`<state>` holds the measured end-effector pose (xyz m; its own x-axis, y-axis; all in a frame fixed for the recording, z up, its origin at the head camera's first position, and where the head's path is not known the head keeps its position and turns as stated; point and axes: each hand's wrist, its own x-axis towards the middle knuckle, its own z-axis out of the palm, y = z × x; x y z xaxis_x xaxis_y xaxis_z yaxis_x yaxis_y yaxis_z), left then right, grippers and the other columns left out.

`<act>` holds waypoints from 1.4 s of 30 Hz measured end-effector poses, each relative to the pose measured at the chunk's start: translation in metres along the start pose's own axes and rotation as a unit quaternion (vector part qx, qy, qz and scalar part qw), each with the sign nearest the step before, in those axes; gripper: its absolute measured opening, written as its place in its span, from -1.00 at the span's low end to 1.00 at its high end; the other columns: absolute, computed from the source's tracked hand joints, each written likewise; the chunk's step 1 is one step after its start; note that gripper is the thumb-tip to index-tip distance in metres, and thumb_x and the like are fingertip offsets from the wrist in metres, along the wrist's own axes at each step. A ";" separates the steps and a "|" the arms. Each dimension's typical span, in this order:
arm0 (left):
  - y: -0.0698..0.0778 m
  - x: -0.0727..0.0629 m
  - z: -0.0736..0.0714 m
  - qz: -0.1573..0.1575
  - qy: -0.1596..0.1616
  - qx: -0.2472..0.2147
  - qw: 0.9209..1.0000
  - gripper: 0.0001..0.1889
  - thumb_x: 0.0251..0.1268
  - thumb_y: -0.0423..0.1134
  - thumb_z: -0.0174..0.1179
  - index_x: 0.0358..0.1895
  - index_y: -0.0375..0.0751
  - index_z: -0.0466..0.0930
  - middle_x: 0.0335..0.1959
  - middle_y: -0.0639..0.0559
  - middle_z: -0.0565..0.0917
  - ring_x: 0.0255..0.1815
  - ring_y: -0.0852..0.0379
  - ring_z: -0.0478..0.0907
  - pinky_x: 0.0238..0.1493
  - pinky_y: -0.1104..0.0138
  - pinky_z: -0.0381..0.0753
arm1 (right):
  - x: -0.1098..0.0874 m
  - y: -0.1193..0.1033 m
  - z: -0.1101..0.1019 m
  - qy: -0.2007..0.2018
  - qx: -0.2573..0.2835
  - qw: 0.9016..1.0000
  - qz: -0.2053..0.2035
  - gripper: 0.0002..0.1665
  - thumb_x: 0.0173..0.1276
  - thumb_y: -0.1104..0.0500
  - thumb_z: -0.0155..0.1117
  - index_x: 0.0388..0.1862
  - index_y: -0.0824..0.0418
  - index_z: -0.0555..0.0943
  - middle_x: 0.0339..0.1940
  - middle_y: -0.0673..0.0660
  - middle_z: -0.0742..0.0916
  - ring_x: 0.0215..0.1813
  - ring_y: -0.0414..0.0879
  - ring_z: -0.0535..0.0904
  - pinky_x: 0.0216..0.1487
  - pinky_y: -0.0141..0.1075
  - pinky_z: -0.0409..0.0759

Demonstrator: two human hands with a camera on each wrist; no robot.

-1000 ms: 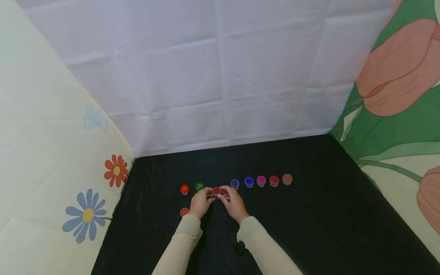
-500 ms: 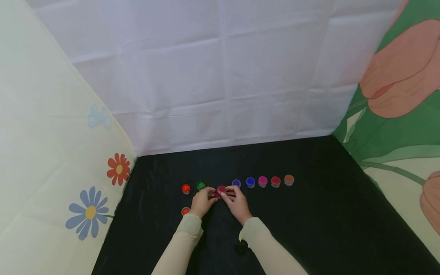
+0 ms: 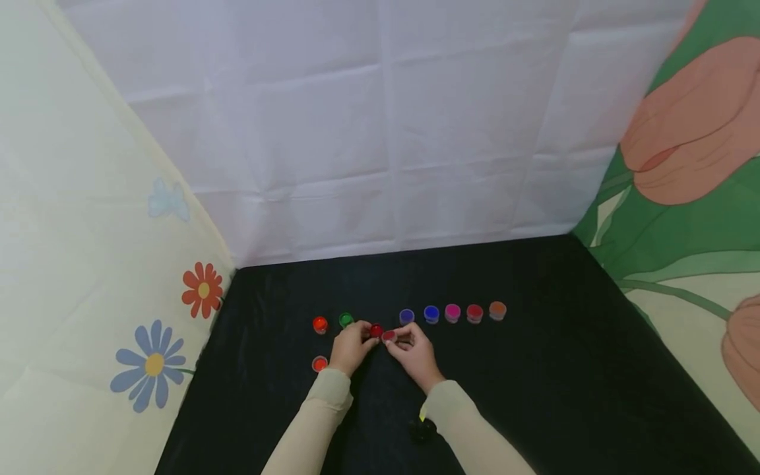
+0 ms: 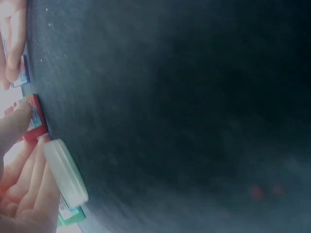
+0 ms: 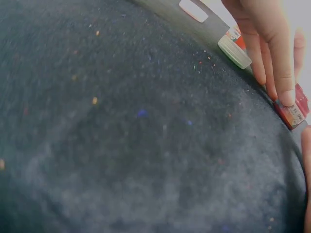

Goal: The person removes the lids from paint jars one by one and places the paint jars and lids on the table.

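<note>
My left hand [image 3: 350, 346] holds a small open paint pot of red paint [image 3: 377, 330] at the table. In the left wrist view its thumb presses the labelled side of this pot [image 4: 35, 116]. My right hand [image 3: 417, 356] pinches a round lid [image 3: 389, 336], dark red in the middle with a pale rim, just right of the pot and apart from it. A green pot [image 3: 346, 320] stands behind the left hand. A white lid [image 4: 66, 172] lies by the left fingers in the left wrist view.
To the right stands a row of capped pots: purple [image 3: 406, 316], blue [image 3: 431, 314], pink [image 3: 452, 313], red [image 3: 474, 313] and orange [image 3: 497, 311]. At left are an orange-red pot [image 3: 320, 324] and a pale-rimmed orange disc [image 3: 319, 364]. Black cloth [image 3: 534, 382] covers the table.
The lid has come off the red pot. My right hand has moved it right and toward me, and the red paint now shows. The left hand has stayed on the pot.
</note>
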<state>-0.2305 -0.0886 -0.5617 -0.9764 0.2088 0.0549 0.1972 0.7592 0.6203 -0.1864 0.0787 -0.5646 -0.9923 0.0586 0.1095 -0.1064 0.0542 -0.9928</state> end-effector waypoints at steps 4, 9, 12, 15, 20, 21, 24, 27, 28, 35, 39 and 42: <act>0.003 0.002 0.003 0.013 0.014 0.018 1.000 -0.73 0.30 -0.23 0.40 -0.04 -0.27 0.62 -0.18 -0.12 0.69 -0.16 -0.04 0.67 -0.07 0.08 0.66 | 0.004 0.018 0.001 -0.008 0.011 1.000 0.004 -0.68 0.27 0.48 0.38 -0.06 0.43 0.48 -0.10 0.36 0.68 -0.05 0.01 0.71 -0.05 -0.35 0.67; 0.005 0.006 0.006 0.004 0.021 0.019 1.000 -0.74 0.32 -0.27 0.38 -0.04 -0.30 0.59 -0.21 -0.12 0.66 -0.20 -0.04 0.65 -0.10 0.09 0.66 | 0.003 0.028 0.002 -0.024 -0.014 0.999 -0.022 -0.66 0.23 0.47 0.42 -0.08 0.35 0.51 -0.12 0.26 0.66 -0.11 -0.04 0.69 -0.10 -0.34 0.68; 0.008 0.010 0.004 -0.014 0.023 0.017 0.999 -0.73 0.34 -0.28 0.36 -0.02 -0.33 0.58 -0.22 -0.15 0.64 -0.22 -0.07 0.64 -0.10 0.06 0.65 | 0.002 0.029 0.003 -0.038 -0.054 0.997 -0.050 -0.66 0.20 0.45 0.46 -0.08 0.30 0.56 -0.12 0.21 0.65 -0.14 -0.05 0.66 -0.11 -0.35 0.68; 0.011 0.014 0.003 -0.025 0.025 0.027 0.999 -0.73 0.35 -0.29 0.35 -0.01 -0.35 0.57 -0.23 -0.18 0.63 -0.24 -0.10 0.63 -0.12 0.04 0.65 | 0.001 0.028 0.003 -0.055 -0.092 0.992 -0.065 -0.66 0.19 0.41 0.49 -0.08 0.25 0.61 -0.13 0.15 0.63 -0.18 -0.08 0.64 -0.13 -0.36 0.67; 0.014 0.019 0.001 -0.027 0.022 0.050 0.998 -0.72 0.36 -0.27 0.35 -0.01 -0.34 0.56 -0.24 -0.19 0.64 -0.27 -0.10 0.63 -0.15 0.06 0.65 | 0.000 0.027 0.003 -0.085 -0.150 0.982 -0.081 -0.68 0.21 0.31 0.53 -0.08 0.19 0.64 -0.17 0.06 0.62 -0.24 -0.15 0.60 -0.15 -0.34 0.64; 0.014 0.020 0.001 -0.026 0.023 0.056 0.998 -0.72 0.36 -0.27 0.35 -0.01 -0.34 0.56 -0.24 -0.19 0.64 -0.27 -0.11 0.63 -0.15 0.06 0.65 | -0.001 0.027 0.003 -0.089 -0.160 0.979 -0.084 -0.68 0.21 0.30 0.53 -0.08 0.18 0.65 -0.18 0.04 0.61 -0.25 -0.16 0.59 -0.16 -0.34 0.63; 0.016 0.021 0.002 -0.025 0.029 0.068 0.997 -0.73 0.36 -0.27 0.35 -0.02 -0.34 0.55 -0.25 -0.21 0.64 -0.27 -0.13 0.65 -0.17 0.05 0.66 | -0.002 0.028 0.004 -0.095 -0.188 0.973 -0.098 -0.67 0.20 0.28 0.55 -0.07 0.18 0.66 -0.21 0.01 0.61 -0.25 -0.20 0.56 -0.16 -0.33 0.62; 0.018 0.021 0.003 -0.030 0.037 0.075 0.996 -0.74 0.37 -0.28 0.34 -0.03 -0.35 0.54 -0.27 -0.23 0.64 -0.28 -0.16 0.66 -0.18 0.04 0.67 | -0.002 0.029 0.005 -0.096 -0.203 0.968 -0.111 -0.66 0.18 0.30 0.56 -0.07 0.19 0.68 -0.20 0.00 0.61 -0.26 -0.21 0.55 -0.17 -0.33 0.62; 0.019 0.021 0.003 -0.033 0.040 0.076 0.996 -0.74 0.37 -0.28 0.33 -0.03 -0.35 0.54 -0.27 -0.23 0.63 -0.29 -0.17 0.66 -0.19 0.03 0.67 | -0.002 0.029 0.005 -0.097 -0.207 0.967 -0.115 -0.65 0.17 0.30 0.57 -0.07 0.19 0.68 -0.20 0.00 0.62 -0.26 -0.21 0.55 -0.17 -0.33 0.62; 0.022 0.021 0.004 -0.037 0.051 0.091 0.994 -0.74 0.39 -0.28 0.32 -0.01 -0.35 0.52 -0.26 -0.25 0.62 -0.30 -0.21 0.67 -0.20 0.01 0.68 | -0.003 0.028 0.006 -0.103 -0.218 0.960 -0.142 -0.64 0.14 0.30 0.59 -0.09 0.23 0.68 -0.19 0.04 0.63 -0.26 -0.16 0.56 -0.18 -0.32 0.62; 0.023 0.020 0.005 -0.038 0.050 0.086 0.994 -0.72 0.39 -0.28 0.32 0.01 -0.35 0.52 -0.25 -0.26 0.62 -0.29 -0.22 0.67 -0.19 0.00 0.68 | -0.004 0.028 0.006 -0.100 -0.222 0.959 -0.143 -0.65 0.15 0.30 0.59 -0.09 0.22 0.68 -0.20 0.03 0.62 -0.26 -0.16 0.55 -0.18 -0.32 0.62; 0.022 0.020 0.007 -0.042 0.052 0.081 0.994 -0.71 0.38 -0.27 0.32 0.03 -0.35 0.51 -0.23 -0.27 0.62 -0.29 -0.22 0.67 -0.20 0.00 0.68 | -0.005 0.028 0.006 -0.102 -0.229 0.959 -0.132 -0.64 0.15 0.30 0.59 -0.08 0.21 0.68 -0.19 0.03 0.62 -0.25 -0.18 0.55 -0.16 -0.32 0.62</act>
<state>-0.2446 -0.0638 -0.5522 -0.9921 0.0830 0.0939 0.1187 0.8624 0.4921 -0.1850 0.0739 -0.5929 -0.9312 -0.2112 0.2971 -0.3634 0.4752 -0.8013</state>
